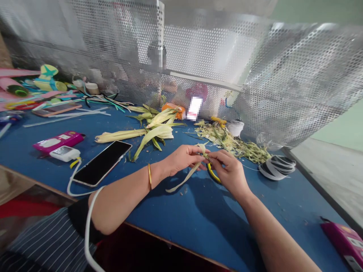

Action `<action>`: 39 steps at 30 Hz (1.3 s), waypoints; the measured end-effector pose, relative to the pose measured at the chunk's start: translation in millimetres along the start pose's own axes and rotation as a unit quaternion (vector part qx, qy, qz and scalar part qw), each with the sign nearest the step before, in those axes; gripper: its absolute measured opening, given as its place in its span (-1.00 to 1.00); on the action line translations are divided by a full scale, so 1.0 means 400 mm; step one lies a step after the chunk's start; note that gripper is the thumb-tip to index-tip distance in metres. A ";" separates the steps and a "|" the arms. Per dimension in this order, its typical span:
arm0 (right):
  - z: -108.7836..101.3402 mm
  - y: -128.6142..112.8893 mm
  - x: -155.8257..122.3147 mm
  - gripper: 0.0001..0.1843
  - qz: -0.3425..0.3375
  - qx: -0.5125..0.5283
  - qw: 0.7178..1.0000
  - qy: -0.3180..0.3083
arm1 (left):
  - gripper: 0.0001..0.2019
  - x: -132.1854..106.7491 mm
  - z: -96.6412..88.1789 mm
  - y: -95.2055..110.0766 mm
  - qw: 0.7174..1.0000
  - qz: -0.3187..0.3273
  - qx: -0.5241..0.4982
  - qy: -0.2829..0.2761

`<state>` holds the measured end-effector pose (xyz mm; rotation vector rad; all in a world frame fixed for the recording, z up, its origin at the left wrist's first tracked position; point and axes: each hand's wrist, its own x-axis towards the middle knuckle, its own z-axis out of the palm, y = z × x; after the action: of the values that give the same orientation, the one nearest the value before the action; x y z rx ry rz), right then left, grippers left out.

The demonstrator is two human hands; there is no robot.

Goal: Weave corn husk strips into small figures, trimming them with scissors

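My left hand (185, 158) is closed in a pinch on a pale strip of corn husk (185, 179), whose long end hangs down to the left. Fingers of my right hand (228, 170) pinch the same husk at a small bunched or knotted spot, close to my left fingertips. Both hands are held over the blue table. Just beneath them shows a curved yellow handle (213, 173), partly hidden by my fingers; its tool cannot be made out. Beyond my left hand lies a pile of corn husks (159, 130).
A black phone (103, 163), a white device with a cable (65, 153) and a magenta pack (59, 141) lie left. Husk scraps (224, 138) and a roll of white strip (276, 167) are right. A perforated metal screen (204, 53) stands behind; another magenta pack (342, 240) lies near right.
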<state>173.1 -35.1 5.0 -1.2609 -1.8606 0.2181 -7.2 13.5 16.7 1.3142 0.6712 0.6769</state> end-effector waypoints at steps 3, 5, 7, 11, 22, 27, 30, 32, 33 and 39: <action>0.003 -0.006 -0.005 -0.78 -0.014 -0.038 0.999 -0.017 | -0.69 -0.003 0.015 -0.002 0.999 -0.022 -0.012 0.029; 0.004 -0.011 -0.010 -0.75 -0.019 -0.061 0.997 -0.036 | -0.77 -0.002 0.020 -0.008 0.997 -0.039 -0.027 0.056; 0.004 -0.017 -0.012 -0.74 -0.015 -0.075 0.996 -0.045 | -0.83 0.001 0.022 -0.014 0.995 -0.049 -0.038 0.082; -0.007 -0.017 -0.007 -0.77 0.038 -0.070 0.996 0.034 | -0.85 0.000 0.027 -0.015 0.993 -0.069 -0.037 0.083; 0.014 -0.053 -0.006 -0.65 0.268 0.309 0.910 -0.062 | -0.80 -0.028 0.076 -0.043 0.989 -0.126 0.068 -0.040; 0.011 -0.068 -0.020 -0.89 0.012 0.110 0.991 0.075 | -0.82 -0.005 0.046 -0.032 0.986 -0.164 -0.028 0.034; 0.017 -0.070 -0.036 -0.84 -0.152 -0.096 0.982 0.057 | -0.88 0.008 0.022 -0.017 0.972 -0.185 -0.114 0.091; 0.023 -0.067 -0.043 -0.78 -0.227 -0.178 0.957 0.011 | -0.90 0.014 0.010 -0.008 0.966 -0.174 -0.157 0.112; 0.026 -0.065 -0.045 -0.75 -0.261 -0.199 0.945 -0.013 | -0.90 0.017 0.006 -0.005 0.963 -0.169 -0.175 0.113; 0.036 -0.050 -0.035 -0.68 -0.314 -0.274 0.906 -0.071 | -0.85 0.028 -0.011 0.001 0.942 -0.149 -0.272 0.125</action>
<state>150.8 -52.0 -0.2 -0.9233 -2.4501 -0.6153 -3.4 24.8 15.8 0.6040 0.7980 0.7202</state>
